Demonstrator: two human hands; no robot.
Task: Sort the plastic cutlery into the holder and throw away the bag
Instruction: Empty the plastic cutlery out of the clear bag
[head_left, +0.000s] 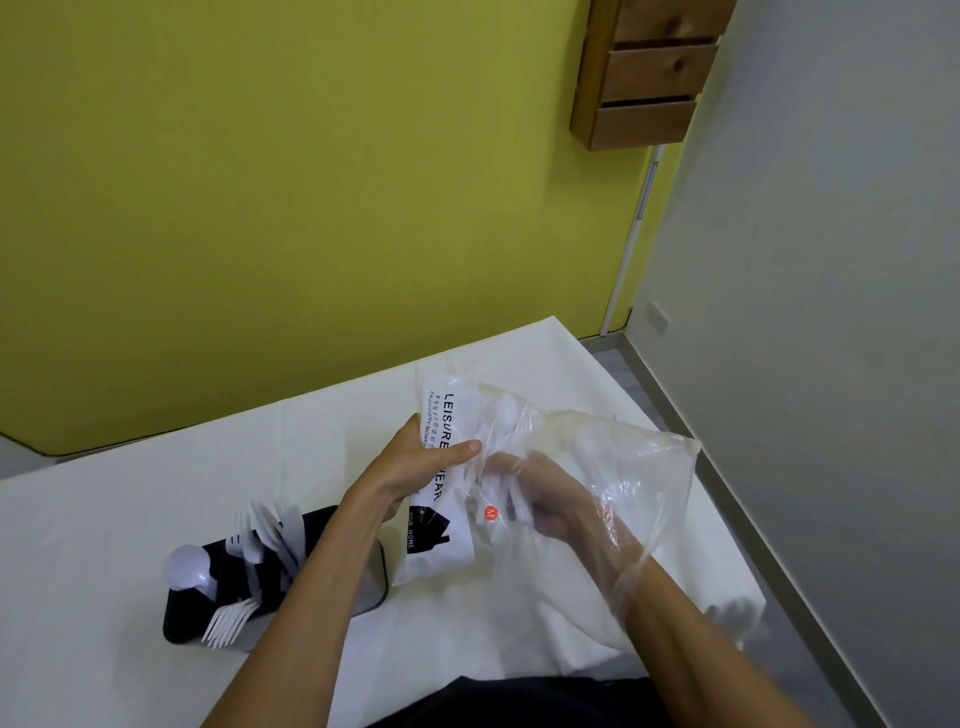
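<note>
A: Quick q: why's the bag (649, 467) held up off the bench (104, 519) and not lying flat?

B: Prob so the mouth stays open twd the person. The left hand (421, 467) pinches it at the printed white panel. Its fingers (411, 434) go behind and the thumb lies across the front, so it's clamped on from outside. That braces the bag while the other hand digs.

A: And the right hand (550, 504)?

B: Inside the bag past the wrist, w/ clear film draped over the forearm. The fingers there look curled near some white handles. Thru the film it's blurry, so I can't tell if they've got hold of anything.

A: Where's the cutlery?

B: Split. Loose cutlery (498, 410) sits in the bag's far end, just above both hands, w/ spoon bowls showing. The rest stands in the holder (179, 623), near-left on the bench. There are forks (228, 621) at the near end and a spoon (184, 566) beside them, all handle-down.

A: Arm pose?

B: Both forearms come up from the bottom edge and converge on the bag. The left one crosses over the holder's right end.

A: Progress?

B: Mid-sort, I'd say. The bag isn't empty, so binning it comes later. No bin in view, btw.
</note>
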